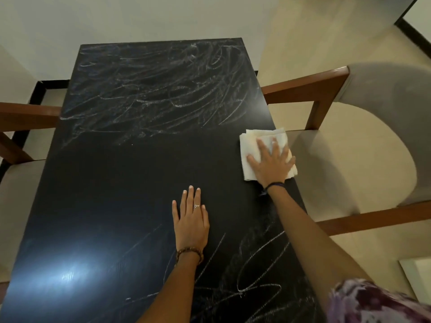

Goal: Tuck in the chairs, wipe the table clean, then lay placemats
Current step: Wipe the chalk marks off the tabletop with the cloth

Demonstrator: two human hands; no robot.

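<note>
Two hands flat: right hand [271, 164] spread, pressing white cloth [254, 145] at black table [116, 183] edge; left hand [191, 220] open, empty.

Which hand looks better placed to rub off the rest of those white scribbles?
The right hand: it presses the white cloth on the table. The left hand lies flat and bare.
</note>
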